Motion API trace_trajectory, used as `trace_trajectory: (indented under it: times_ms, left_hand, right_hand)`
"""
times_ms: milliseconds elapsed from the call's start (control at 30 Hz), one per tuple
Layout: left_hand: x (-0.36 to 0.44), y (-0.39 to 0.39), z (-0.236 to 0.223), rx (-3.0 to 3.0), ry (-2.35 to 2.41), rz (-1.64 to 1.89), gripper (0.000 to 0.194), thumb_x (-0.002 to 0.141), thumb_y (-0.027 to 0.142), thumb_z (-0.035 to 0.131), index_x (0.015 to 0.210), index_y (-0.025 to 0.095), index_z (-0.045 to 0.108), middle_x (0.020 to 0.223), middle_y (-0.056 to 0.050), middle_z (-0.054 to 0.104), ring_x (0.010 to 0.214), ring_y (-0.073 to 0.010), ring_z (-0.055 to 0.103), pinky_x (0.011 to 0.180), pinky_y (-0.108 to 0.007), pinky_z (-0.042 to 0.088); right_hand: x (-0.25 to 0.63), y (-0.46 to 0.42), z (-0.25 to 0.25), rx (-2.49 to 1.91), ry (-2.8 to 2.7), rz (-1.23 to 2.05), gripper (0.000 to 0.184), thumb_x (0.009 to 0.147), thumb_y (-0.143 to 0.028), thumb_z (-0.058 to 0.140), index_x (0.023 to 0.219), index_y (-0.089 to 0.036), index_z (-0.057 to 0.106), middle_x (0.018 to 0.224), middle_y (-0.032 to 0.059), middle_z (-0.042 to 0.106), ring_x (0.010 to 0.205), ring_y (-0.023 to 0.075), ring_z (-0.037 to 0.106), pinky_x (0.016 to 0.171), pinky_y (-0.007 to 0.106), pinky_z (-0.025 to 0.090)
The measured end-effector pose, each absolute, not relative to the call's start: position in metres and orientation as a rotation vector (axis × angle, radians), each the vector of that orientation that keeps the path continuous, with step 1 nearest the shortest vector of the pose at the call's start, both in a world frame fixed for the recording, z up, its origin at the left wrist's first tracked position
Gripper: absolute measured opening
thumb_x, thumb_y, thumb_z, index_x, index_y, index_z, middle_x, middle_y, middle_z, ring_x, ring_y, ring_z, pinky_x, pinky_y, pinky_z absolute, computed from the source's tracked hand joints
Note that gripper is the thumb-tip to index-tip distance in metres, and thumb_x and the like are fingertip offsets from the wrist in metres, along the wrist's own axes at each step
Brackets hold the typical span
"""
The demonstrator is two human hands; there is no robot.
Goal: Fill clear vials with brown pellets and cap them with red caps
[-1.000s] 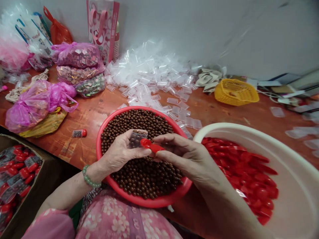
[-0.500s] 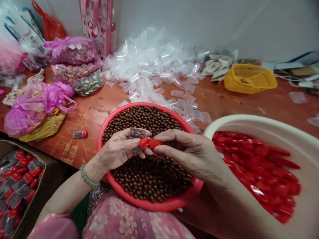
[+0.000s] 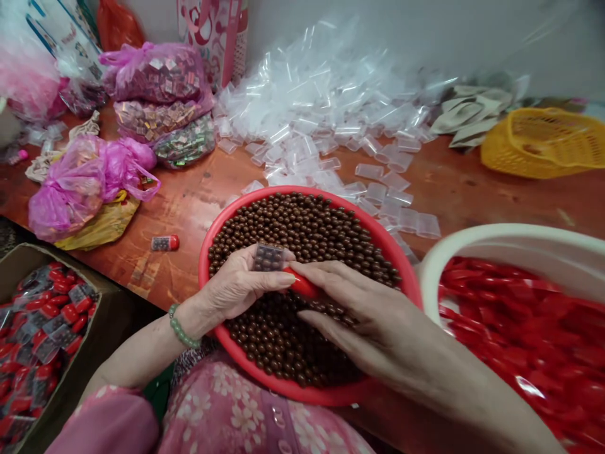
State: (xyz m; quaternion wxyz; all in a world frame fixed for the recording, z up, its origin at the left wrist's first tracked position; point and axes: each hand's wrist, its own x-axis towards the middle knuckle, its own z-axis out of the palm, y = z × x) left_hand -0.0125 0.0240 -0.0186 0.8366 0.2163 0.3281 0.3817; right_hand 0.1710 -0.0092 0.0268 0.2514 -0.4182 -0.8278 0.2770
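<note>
Reddish table [image 3: 191, 198]; grey wall [image 3: 435, 38]; left hand [image 3: 239, 284] pinching tube [image 3: 268, 258]; right hand [image 3: 373, 315] spread, seemingly touching cap [image 3: 303, 285]

Brown is shown by the balls [image 3: 302, 221], bright red by the basin [image 3: 205, 258] and the pieces [image 3: 524, 340], and cream by the tub [image 3: 567, 265]. The clear capsule [image 3: 268, 258] is tipped with red. The pink garment [image 3: 227, 410] is patterned with pale flowers; the bracelet [image 3: 179, 328] is beaded in green. Pink-purple is seen in the tied bags [image 3: 69, 189], yellow in the lattice-patterned basket [image 3: 534, 154]. The table [image 3: 198, 192] is mottled in reddish brown.
</note>
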Motion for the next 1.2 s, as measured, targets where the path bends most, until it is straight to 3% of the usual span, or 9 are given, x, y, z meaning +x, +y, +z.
trace_trajectory:
  times_ms: [133, 200, 333, 467, 533, 667, 900, 1200]
  left_hand:
    - [-0.008, 0.025, -0.019, 0.557, 0.704, 0.858, 0.047, 0.054, 0.022, 0.091, 0.092, 0.013, 0.066, 0.082, 0.001, 0.066, 0.075, -0.0080, 0.060, 0.078, -0.024, 0.045]
    - [-0.007, 0.025, -0.019, 0.623, 0.697, 0.871, 0.044, 0.059, 0.028, 0.090, 0.091, 0.013, 0.065, 0.081, 0.002, 0.066, 0.072, -0.0076, 0.059, 0.074, -0.023, 0.045]
    - [-0.007, 0.025, -0.018, 0.679, 0.658, 0.782, 0.040, 0.072, 0.043, 0.081, 0.089, 0.013, 0.061, 0.075, 0.000, 0.064, 0.067, -0.0088, 0.060, 0.062, -0.021, 0.044]
    - [-0.009, 0.025, -0.019, 0.763, 0.613, 0.667, 0.039, 0.076, 0.044, 0.077, 0.091, 0.012, 0.059, 0.076, -0.001, 0.063, 0.066, -0.0083, 0.060, 0.060, -0.020, 0.045]
    - [-0.009, 0.025, -0.021, 0.799, 0.610, 0.643, 0.039, 0.078, 0.045, 0.076, 0.092, 0.013, 0.059, 0.075, -0.001, 0.062, 0.065, -0.0081, 0.059, 0.060, -0.020, 0.046]
    - [-0.008, 0.025, -0.024, 0.786, 0.632, 0.632, 0.040, 0.076, 0.046, 0.076, 0.091, 0.013, 0.059, 0.076, -0.001, 0.062, 0.064, -0.0081, 0.059, 0.058, -0.020, 0.045]
    - [-0.008, 0.025, -0.019, 0.790, 0.624, 0.585, 0.041, 0.074, 0.048, 0.077, 0.085, 0.011, 0.061, 0.077, -0.002, 0.061, 0.063, -0.0069, 0.059, 0.060, -0.020, 0.047]
    - [-0.010, 0.025, -0.018, 0.830, 0.609, 0.563, 0.041, 0.076, 0.050, 0.075, 0.085, 0.012, 0.061, 0.075, -0.002, 0.062, 0.064, -0.0076, 0.060, 0.061, -0.021, 0.047]
  right_hand:
    - [0.168, -0.012, 0.017, -1.181, -2.305, 0.444, 0.038, 0.094, -0.015, 0.049, 0.131, -0.021, 0.056, 0.116, 0.0115, 0.068, 0.103, 0.0227, 0.069, 0.089, 0.035, 0.060]
    - [0.169, -0.009, 0.015, -1.173, -2.288, 0.387, 0.034, 0.095, -0.012, 0.046, 0.124, -0.020, 0.060, 0.109, 0.0103, 0.071, 0.096, 0.0214, 0.070, 0.085, 0.033, 0.060]
    - [0.176, 0.005, 0.021, -1.260, -2.069, 0.539, 0.021, 0.094, -0.021, 0.055, 0.112, -0.023, 0.065, 0.098, 0.0054, 0.072, 0.083, 0.0182, 0.069, 0.076, 0.029, 0.059]
    - [0.179, 0.023, 0.024, -1.292, -1.837, 0.914, 0.026, 0.090, -0.028, 0.062, 0.115, -0.025, 0.066, 0.083, -0.0002, 0.071, 0.067, 0.0145, 0.067, 0.066, 0.027, 0.057]
    - [0.177, 0.029, 0.022, -1.270, -1.788, 1.026, 0.024, 0.089, -0.031, 0.064, 0.111, -0.024, 0.067, 0.084, -0.0004, 0.071, 0.069, 0.0140, 0.067, 0.065, 0.025, 0.056]
    - [0.174, 0.034, 0.020, -1.251, -1.799, 1.114, 0.017, 0.088, -0.034, 0.065, 0.098, -0.022, 0.070, 0.088, 0.0011, 0.073, 0.075, 0.0148, 0.067, 0.070, 0.025, 0.056]
    - [0.174, 0.038, 0.022, -1.274, -1.715, 1.218, 0.013, 0.082, -0.032, 0.069, 0.091, -0.022, 0.074, 0.081, 0.0002, 0.073, 0.066, 0.0135, 0.067, 0.060, 0.024, 0.056]
    - [0.188, 0.037, 0.027, -1.286, -1.830, 1.210, 0.019, 0.082, -0.041, 0.071, 0.092, -0.025, 0.075, 0.080, 0.0007, 0.075, 0.063, 0.0147, 0.067, 0.058, 0.025, 0.056]
